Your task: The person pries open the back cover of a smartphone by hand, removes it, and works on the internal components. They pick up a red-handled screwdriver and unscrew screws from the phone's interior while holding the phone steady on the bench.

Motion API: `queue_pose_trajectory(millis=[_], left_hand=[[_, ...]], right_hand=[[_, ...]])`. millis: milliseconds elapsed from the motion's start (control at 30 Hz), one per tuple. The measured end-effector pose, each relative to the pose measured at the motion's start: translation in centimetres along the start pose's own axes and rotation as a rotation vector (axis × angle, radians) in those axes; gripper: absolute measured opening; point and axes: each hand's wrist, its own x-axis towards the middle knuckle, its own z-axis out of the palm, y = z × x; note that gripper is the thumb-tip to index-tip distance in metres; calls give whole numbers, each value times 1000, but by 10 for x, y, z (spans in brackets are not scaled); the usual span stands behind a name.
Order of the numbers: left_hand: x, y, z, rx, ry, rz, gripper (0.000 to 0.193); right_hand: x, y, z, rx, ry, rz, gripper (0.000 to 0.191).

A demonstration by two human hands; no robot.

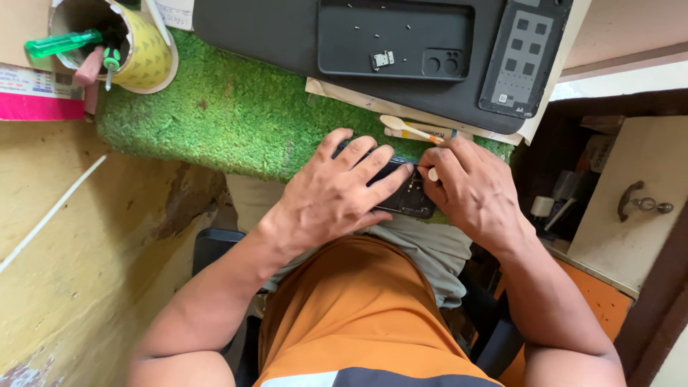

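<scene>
An opened black phone (408, 195) lies at the near edge of the green turf mat (229, 115), its insides showing. My left hand (333, 192) lies flat over it, fingers spread across its body and holding it down. My right hand (469, 188) sits at the phone's right end, fingers curled around a small tool with a whitish handle (432, 173) whose tip meets the phone. Most of the phone is hidden under my hands.
A black tray-like phone case (395, 37) with tiny screws and a small metal part rests on a dark mat behind. A phone back panel (522, 59) lies to its right. A yellow tape roll (147, 54) holds green screwdrivers. A cream plastic pry tool (401, 127) lies nearby.
</scene>
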Motion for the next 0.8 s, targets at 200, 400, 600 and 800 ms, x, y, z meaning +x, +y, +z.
queue_pose_trajectory(millis=[200,400,600,800], left_hand=[[0,-1,2,-5,9,3,68],[0,-3,4,3,14,4,67],[0,-3,8,11,17,6,67],[0,-2,12,23,26,8,66]], right_hand=[[3,-3,-3,2,3,-13,26],[1,2,-5,46,-20,12,34],[-12,1,-15,306,135,244,32],[-24,-2,-18,1133,503,365,36]])
